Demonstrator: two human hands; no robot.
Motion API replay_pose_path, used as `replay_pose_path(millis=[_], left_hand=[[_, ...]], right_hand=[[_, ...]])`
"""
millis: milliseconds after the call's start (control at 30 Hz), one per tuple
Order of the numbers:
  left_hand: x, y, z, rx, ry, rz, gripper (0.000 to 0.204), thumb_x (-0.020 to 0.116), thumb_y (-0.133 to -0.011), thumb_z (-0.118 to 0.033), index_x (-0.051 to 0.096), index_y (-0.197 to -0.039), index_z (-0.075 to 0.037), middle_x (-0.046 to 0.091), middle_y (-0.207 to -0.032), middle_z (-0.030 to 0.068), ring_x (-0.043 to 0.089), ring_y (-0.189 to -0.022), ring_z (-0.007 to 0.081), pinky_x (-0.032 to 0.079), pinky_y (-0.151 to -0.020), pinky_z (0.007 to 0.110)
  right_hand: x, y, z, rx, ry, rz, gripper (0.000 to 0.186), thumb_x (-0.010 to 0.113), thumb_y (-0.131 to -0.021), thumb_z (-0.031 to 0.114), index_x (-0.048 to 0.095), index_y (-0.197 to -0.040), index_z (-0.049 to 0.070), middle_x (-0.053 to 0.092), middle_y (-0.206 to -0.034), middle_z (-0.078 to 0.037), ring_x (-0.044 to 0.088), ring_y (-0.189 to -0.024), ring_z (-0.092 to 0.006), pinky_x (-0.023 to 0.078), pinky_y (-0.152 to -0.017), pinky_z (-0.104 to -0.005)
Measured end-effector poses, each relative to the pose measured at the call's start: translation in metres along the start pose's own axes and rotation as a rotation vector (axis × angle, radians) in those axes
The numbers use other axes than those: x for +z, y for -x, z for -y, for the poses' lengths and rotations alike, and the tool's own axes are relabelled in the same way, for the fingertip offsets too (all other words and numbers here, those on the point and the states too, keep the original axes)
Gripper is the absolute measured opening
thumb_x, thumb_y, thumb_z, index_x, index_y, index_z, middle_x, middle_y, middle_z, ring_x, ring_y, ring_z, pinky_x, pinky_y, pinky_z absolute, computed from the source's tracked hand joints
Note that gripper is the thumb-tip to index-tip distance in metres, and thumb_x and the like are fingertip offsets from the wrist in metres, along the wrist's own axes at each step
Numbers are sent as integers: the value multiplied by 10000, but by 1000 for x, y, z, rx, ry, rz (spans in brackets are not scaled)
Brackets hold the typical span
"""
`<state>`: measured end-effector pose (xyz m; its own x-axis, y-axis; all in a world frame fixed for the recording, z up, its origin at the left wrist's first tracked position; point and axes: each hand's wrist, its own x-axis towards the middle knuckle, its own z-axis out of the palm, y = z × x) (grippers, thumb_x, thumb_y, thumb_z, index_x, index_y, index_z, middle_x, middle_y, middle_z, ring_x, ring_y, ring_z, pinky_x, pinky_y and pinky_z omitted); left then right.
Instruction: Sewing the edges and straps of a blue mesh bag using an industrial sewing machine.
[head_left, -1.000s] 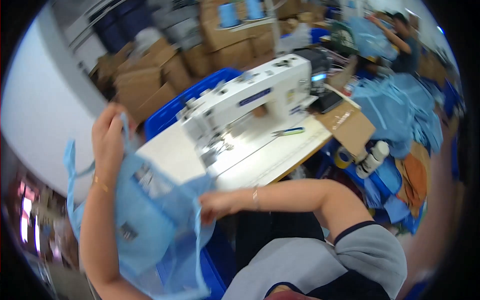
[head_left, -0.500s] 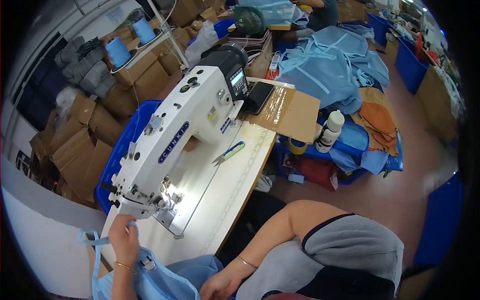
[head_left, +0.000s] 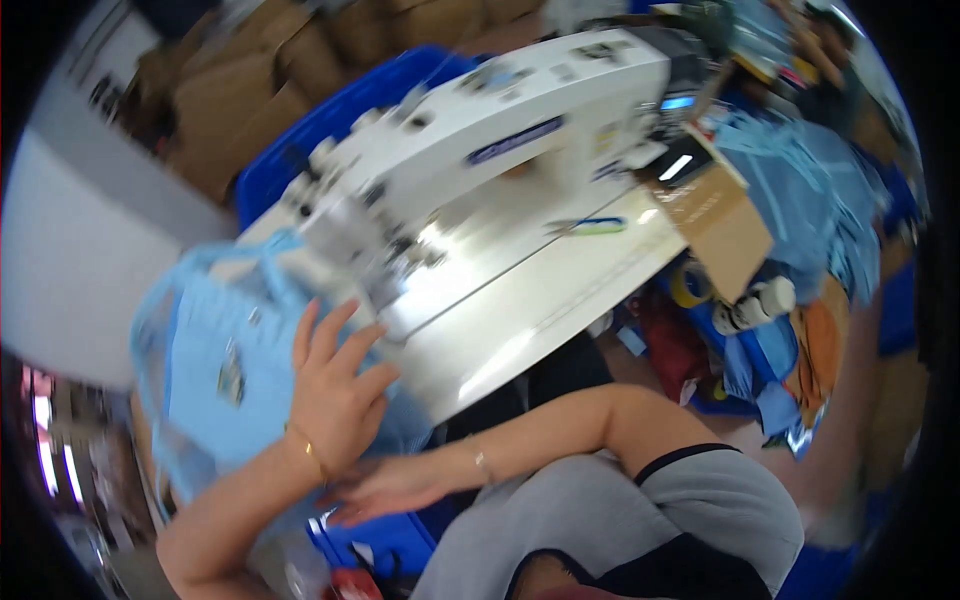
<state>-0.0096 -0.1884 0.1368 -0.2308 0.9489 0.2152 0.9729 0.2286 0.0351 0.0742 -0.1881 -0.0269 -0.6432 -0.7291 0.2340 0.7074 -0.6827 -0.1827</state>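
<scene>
My left hand (head_left: 338, 385) is open, fingers spread over the light blue mesh bag (head_left: 200, 370), which lies with its straps at the left end of the white sewing table (head_left: 500, 340), beside the machine's needle end. A small patch on the bag's front is too blurred to make out. My right hand (head_left: 390, 487) is low, below my left hand at the bag's lower edge, its blurred fingers stretched out. A white sewing machine (head_left: 420, 165) stands on the table, with green-and-blue thread snips (head_left: 600, 226) on its bed.
Blue bins (head_left: 270, 160) stand behind and below the table, with cardboard boxes (head_left: 230, 110) at the back. At right are cardboard (head_left: 730, 240), a white bottle (head_left: 755, 305), tape (head_left: 690, 285) and piled blue fabric (head_left: 800, 200). A co-worker (head_left: 830, 80) is at the upper right.
My left hand has let go of the bag's strap and spread its fingers. The bag now rests higher, on the table's left end. The view has swung between frames.
</scene>
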Motion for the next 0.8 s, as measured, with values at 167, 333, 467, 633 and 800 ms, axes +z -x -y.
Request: replay_pose_path(millis=[167, 333, 467, 633, 800], left_hand=[[29, 54, 3, -58, 237, 37, 283, 656, -570, -18, 669, -841, -97, 594, -1112, 102, 470, -1215, 356, 224, -1105, 591], [62, 70, -8, 94, 405, -15, 316, 664, -582, -7, 652, -892, -65, 570, -1138, 150, 507, -1173, 358, 257, -1090, 598], [60, 66, -16, 68, 311, -45, 307, 677, -669, -64, 633, -970, -26, 526, -1210, 220, 480, -1193, 360, 321, -1075, 560], [53, 82, -16, 36, 209, -110, 396, 639, -717, -63, 606, -1109, -19, 506, -1289, 212, 475, -1218, 350, 324, -1073, 545], [19, 100, -9, -32, 106, -150, 408, 627, -746, -45, 593, -1153, -26, 531, -1287, 183, 487, -1220, 340, 334, -1061, 525]], right_hand=[[26, 89, 58, 419, 455, -101, 517, 557, -964, 247, 398, -1356, -49, 544, -1254, -222, 573, -1146, -278, 478, -976, -341], [36, 119, 103, -140, 1044, -605, 147, 548, -962, 152, 569, -969, 7, 639, -899, -89, 648, -812, -154, 551, -748, -287], [45, 101, 115, -299, 1279, -769, 130, 590, -938, 131, 577, -913, 4, 625, -795, -43, 589, -699, -82, 498, -640, -228], [58, 73, 123, -571, 1700, -815, 114, 669, -866, 90, 598, -857, 0, 593, -730, -22, 517, -626, -45, 421, -570, -199], [60, 44, 137, -774, 1909, -666, 100, 675, -838, 69, 609, -893, 18, 586, -771, -46, 537, -642, -114, 438, -591, -237]])
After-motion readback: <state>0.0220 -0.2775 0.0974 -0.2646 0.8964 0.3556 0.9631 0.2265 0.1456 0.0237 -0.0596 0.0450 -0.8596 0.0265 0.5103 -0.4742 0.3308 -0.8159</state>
